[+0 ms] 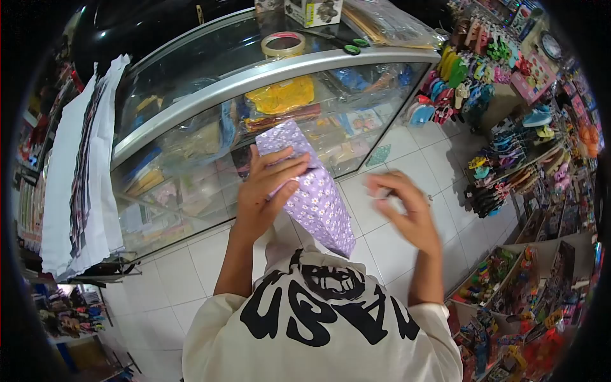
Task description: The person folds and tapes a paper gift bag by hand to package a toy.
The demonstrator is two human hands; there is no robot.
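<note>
My left hand (270, 181) is closed on a purple package (318, 207) patterned with small white flowers, which looks wrapped in paper. Its fingers lie across the upper part, with the thumb along the near side. The package slants from the glass counter down toward my shirt. Apart from it, to the right, my right hand (407, 210) is smeared by motion, with thumb and index finger curled together at the tips. A small pale bit shows at those fingertips, and I cannot tell what it is.
A glass display counter (210, 92) stands in front, holding bagged goods. On top lie a roll of tape (282, 44), scissors with green handles (354, 47) and a stack of plastic packets (398, 25). Racks of sandals (455, 70) and shelves of small goods (509, 274) line the right.
</note>
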